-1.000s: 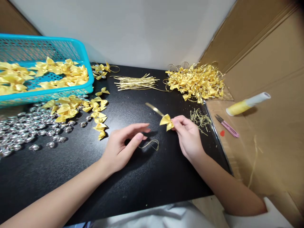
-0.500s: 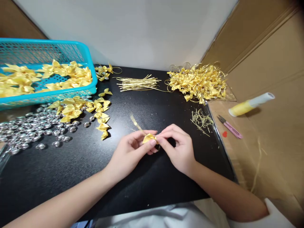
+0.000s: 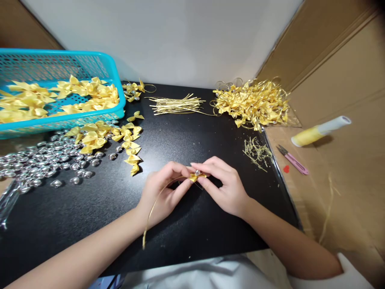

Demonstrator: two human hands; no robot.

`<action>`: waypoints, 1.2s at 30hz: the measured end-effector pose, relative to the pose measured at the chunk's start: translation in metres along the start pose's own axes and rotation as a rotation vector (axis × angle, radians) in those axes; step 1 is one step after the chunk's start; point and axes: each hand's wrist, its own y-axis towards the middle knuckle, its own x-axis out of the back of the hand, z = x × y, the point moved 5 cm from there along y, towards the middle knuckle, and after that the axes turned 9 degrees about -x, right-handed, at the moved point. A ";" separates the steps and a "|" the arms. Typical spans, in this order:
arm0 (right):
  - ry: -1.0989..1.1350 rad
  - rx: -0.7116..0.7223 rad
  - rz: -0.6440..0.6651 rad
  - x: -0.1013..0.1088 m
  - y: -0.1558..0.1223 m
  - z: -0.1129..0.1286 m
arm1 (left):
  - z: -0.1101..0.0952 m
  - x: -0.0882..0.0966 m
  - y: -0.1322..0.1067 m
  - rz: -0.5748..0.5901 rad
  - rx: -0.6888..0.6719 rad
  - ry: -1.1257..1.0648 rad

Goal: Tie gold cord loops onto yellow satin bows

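Between my fingertips is a small yellow ribbon bow [image 3: 194, 177] with a silver bead [image 3: 197, 172] at its middle. My left hand [image 3: 164, 188] pinches the bow's left side with thumb and fingers. On the other side, my right hand [image 3: 224, 184] grips it with its fingers closed. A thin gold cord [image 3: 149, 216] runs from the bow over my left hand and hangs down towards the wrist. A fine loop of cord shows just beneath the bow. The back of the bow is hidden by my fingers.
A blue basket [image 3: 118, 94] of yellow bows stands at the left. Silver beads [image 3: 57, 158] and loose bows [image 3: 132, 149] lie before it. Gold cords [image 3: 177, 105] are at the back, beside a pile of finished bows [image 3: 255, 104]. Cord scraps [image 3: 257, 152] and pink snips [image 3: 293, 159] are right.
The cord end swung from pointing away above my left hand to hanging over it towards me. The bow has turned, so its silver bead now shows. Both hands stay closed on it.
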 end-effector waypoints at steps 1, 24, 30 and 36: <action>0.006 -0.003 0.012 0.000 0.000 0.000 | -0.002 0.001 0.001 0.011 -0.038 0.041; 0.547 -0.474 -0.151 0.011 0.000 -0.031 | -0.010 0.013 0.022 0.193 -0.192 0.086; 0.454 -0.370 -0.027 0.003 0.000 -0.017 | -0.004 0.003 0.013 0.119 -0.054 0.013; 0.431 -0.408 0.015 -0.001 -0.001 -0.020 | -0.009 0.001 0.019 0.126 -0.114 0.072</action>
